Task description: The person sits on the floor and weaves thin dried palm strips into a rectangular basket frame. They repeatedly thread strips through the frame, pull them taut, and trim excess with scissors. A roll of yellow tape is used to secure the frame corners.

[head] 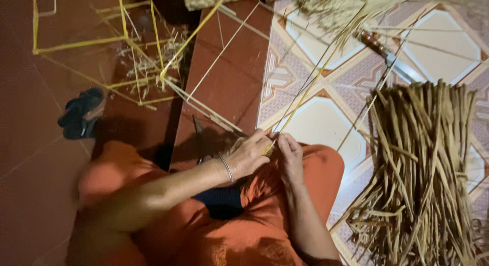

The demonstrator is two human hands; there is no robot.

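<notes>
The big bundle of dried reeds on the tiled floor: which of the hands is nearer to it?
Right. The right hand lies nearer the bundle of dried reeds; the left hand sits beyond it, farther away.

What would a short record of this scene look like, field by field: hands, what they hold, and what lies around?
Left hand: left hand, bangle on the wrist, fingers pinched on the yellow strips
Right hand: right hand, fingers closed on the same strips near the knee
Strips: long, thin, running up and away from the hands
Right of the person: bundle of dried reeds on the patterned tile floor
Upper left: yellow strip frame over the red floor
Beside it: dark sandal
Clothing: orange trousers
</notes>
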